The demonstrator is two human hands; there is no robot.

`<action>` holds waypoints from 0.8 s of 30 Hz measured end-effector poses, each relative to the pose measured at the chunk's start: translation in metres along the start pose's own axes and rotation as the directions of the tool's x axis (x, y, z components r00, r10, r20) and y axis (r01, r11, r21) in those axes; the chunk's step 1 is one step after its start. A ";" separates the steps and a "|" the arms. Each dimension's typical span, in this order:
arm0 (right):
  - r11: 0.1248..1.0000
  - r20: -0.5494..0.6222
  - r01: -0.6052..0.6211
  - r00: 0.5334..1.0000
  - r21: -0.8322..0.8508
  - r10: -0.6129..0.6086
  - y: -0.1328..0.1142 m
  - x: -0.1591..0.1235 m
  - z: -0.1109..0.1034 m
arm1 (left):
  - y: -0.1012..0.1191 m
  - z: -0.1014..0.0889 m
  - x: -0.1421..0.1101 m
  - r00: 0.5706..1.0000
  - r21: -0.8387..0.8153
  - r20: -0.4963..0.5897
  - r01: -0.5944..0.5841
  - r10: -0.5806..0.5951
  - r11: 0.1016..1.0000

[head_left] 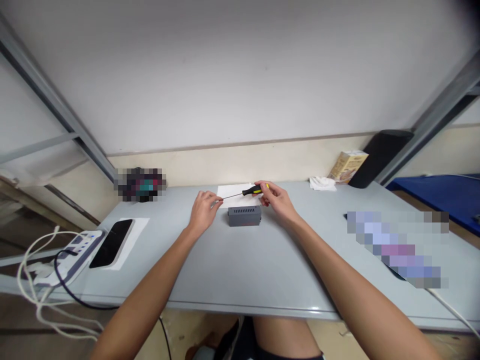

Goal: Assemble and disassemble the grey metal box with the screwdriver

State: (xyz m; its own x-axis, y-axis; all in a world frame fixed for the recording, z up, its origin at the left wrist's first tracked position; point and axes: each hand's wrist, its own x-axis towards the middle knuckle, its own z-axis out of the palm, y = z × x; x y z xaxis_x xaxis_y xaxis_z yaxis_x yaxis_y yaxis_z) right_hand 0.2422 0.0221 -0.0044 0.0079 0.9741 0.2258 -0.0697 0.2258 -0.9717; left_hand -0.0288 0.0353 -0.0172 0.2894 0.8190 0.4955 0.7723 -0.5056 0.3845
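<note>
A screwdriver (250, 190) with a black and yellow handle is held nearly level above the desk. My right hand (275, 199) grips its handle, the shaft pointing left. At the shaft's tip, the fingers of my left hand (204, 209) are pinched together; whether a small part sits between them is too small to make out. Just below and in front of the screwdriver, a dark grey box with slots (244, 217) rests on the desk, touched by neither hand. Behind it lies a white sheet of paper (228, 190), partly covered by the hands and screwdriver.
On the left are a phone (112, 243) on paper and a power strip (71, 260) with loose cables. A crumpled tissue (322, 183), a yellow carton (348, 167) and a black upright object (380, 157) stand at the back right. A blurred-out flat item (397, 250) lies right.
</note>
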 end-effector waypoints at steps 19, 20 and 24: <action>0.997 0.005 0.026 1.000 -0.076 -0.026 -0.008 -0.001 0.002 | 0.005 -0.007 0.001 0.997 0.039 0.016 -0.074 0.073 0.997; 0.996 0.002 0.030 1.000 -0.078 -0.030 -0.010 -0.001 0.003 | 0.006 -0.007 0.001 0.997 0.039 0.018 -0.075 0.075 0.996; 0.995 0.004 0.044 0.999 -0.093 -0.044 -0.014 -0.003 0.003 | 0.009 -0.009 0.001 0.997 0.053 0.027 -0.079 0.077 0.996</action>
State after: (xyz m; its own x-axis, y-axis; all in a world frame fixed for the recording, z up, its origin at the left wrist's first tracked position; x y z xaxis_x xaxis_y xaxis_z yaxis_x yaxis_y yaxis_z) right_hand 0.2399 0.0161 0.0091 0.0071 0.9632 0.2688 0.0237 0.2685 -0.9630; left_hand -0.0265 0.0287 -0.0064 0.3636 0.7845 0.5024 0.7759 -0.5535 0.3027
